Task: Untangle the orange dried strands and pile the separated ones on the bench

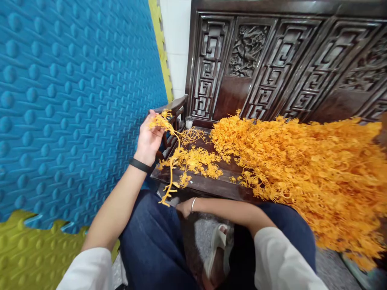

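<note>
My left hand (148, 136), with a black band at its wrist, is raised at the left end of the dark wooden bench. Its fingers are closed on the top of an orange-yellow artificial flower stem (171, 171), which hangs down in a curve toward my knee. Low between my knees is my right hand (184, 208), a silver bracelet on its wrist. It is near the stem's lower end, but its fingers are hidden. Behind the stem, more loose flower sprigs (202, 161) lie on the bench seat (208, 183).
A large heap of orange-yellow artificial flowers (302, 161) covers the bench's right side. A carved wooden backrest (236, 92) rises behind. A small whitish cup (189, 122) stands in the back left corner. Blue foam matting (75, 100) is at the left.
</note>
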`<control>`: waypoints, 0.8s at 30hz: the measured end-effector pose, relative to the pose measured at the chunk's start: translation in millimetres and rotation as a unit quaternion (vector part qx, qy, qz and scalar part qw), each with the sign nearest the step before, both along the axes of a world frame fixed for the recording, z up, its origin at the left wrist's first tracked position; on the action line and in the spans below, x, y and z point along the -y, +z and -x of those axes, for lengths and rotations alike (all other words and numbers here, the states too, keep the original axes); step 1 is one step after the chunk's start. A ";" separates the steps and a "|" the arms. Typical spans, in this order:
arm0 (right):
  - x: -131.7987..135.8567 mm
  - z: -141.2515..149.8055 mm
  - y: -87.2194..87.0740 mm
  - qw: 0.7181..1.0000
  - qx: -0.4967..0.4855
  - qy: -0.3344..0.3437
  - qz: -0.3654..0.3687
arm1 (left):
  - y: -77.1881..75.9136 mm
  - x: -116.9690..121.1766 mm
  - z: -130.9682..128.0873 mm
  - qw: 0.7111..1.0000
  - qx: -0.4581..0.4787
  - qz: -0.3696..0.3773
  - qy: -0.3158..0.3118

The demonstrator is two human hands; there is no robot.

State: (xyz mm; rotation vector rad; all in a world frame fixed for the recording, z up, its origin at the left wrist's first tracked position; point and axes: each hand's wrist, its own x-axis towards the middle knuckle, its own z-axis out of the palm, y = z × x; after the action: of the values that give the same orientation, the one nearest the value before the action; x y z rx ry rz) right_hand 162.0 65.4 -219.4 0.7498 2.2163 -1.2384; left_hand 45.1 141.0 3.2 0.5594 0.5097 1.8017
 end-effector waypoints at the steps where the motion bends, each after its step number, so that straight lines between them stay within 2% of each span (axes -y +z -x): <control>1: -5.1 -3.9 5.6 0.999 0.026 0.011 0.020 | 7.6 3.5 2.7 1.000 0.015 0.002 0.013; 4: -32.7 -30.8 36.1 0.993 0.073 0.037 0.086 | 24.4 11.6 12.9 0.996 0.071 -0.031 0.048; 7: -73.4 -71.5 80.9 0.996 0.025 -0.001 0.089 | 26.2 11.1 19.8 0.995 0.081 -0.046 0.036; 8: -87.1 -85.0 95.3 0.997 -0.041 -0.052 0.041 | 24.1 8.8 20.2 0.995 0.081 -0.045 0.028; 9: -99.8 -97.6 107.8 0.989 -0.101 -0.101 -0.044 | 21.2 5.7 19.6 0.995 0.082 -0.045 0.019; 10: -110.9 -108.8 117.7 0.962 -0.153 -0.159 -0.159 | 18.1 2.2 18.1 0.995 0.084 -0.046 0.010; 12: -127.2 -125.9 128.1 0.925 -0.179 -0.217 -0.257 | 12.2 -5.1 13.9 0.995 0.088 -0.040 -0.002; 14: -134.8 -135.6 126.9 0.898 -0.183 -0.240 -0.319 | 7.8 -11.5 9.8 0.996 0.078 -0.029 -0.005; 18: -132.5 -132.9 108.6 0.850 -0.176 -0.239 -0.435 | 2.8 -19.9 5.9 0.999 0.031 -0.031 -0.002; 21: -127.1 -113.9 96.6 0.825 -0.153 -0.230 -0.493 | 2.6 -21.5 3.8 0.999 0.010 -0.038 0.004; 24: -124.9 -84.8 86.1 0.806 -0.144 -0.207 -0.535 | 5.6 -18.7 0.9 0.999 0.040 -0.022 0.020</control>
State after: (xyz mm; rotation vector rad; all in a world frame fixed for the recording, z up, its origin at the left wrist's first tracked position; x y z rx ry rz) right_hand 246.9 190.3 -133.3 1.5981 3.0726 -0.0752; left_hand 44.2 159.7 8.8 0.5073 0.4300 1.8688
